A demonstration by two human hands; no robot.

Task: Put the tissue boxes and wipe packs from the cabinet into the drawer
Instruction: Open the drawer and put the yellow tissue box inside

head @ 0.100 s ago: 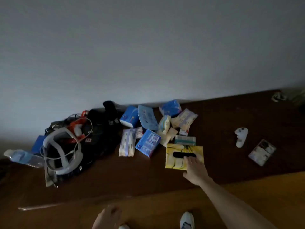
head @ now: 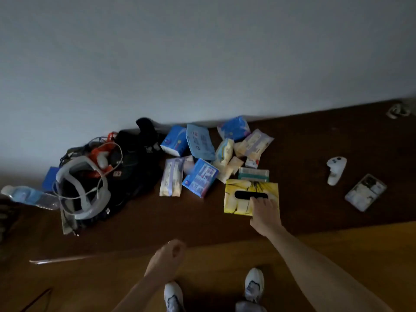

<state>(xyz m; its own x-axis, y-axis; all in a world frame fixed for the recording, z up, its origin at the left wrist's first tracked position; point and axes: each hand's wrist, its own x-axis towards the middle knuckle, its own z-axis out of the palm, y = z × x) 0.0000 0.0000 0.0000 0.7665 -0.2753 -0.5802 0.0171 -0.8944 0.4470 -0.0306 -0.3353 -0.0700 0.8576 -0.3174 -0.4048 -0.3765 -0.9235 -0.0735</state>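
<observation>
The yellow tissue box (head: 239,198) lay flat on the dark wooden surface (head: 315,140), its black slot facing up, at roughly 5 o'clock of the heap of packs. Your right hand (head: 265,213) rested on its right half, fingers spread over the top near the slot end, thumb at the near edge; the grip was open and pressing down, not closed around the box. Your left hand (head: 167,258) hung low before the surface edge, fingers loosely curled, holding nothing.

A teal-and-white pack (head: 253,174) touched the box at its 12 o'clock edge. At 10 o'clock lay a blue tissue pack (head: 200,177), with a white wipe pack (head: 171,180) just beside it at 9 o'clock. Farther back, near the wall (head: 202,52), sat a blue-and-white pack (head: 174,140), a pale blue wipe pack (head: 200,141), a blue pack (head: 234,128) and a pale lilac pack (head: 255,143). Small cream packs (head: 225,158) were piled between these.

At 9 o'clock of the heap stood a black bag (head: 135,158) tangled with a white headset (head: 83,192) and cables; a water bottle (head: 29,197) lay beyond it. At 3 o'clock, well apart, were a white controller (head: 335,168) and a flat clear packet (head: 365,192). Your white shoes (head: 254,284) showed on the floor (head: 360,244).
</observation>
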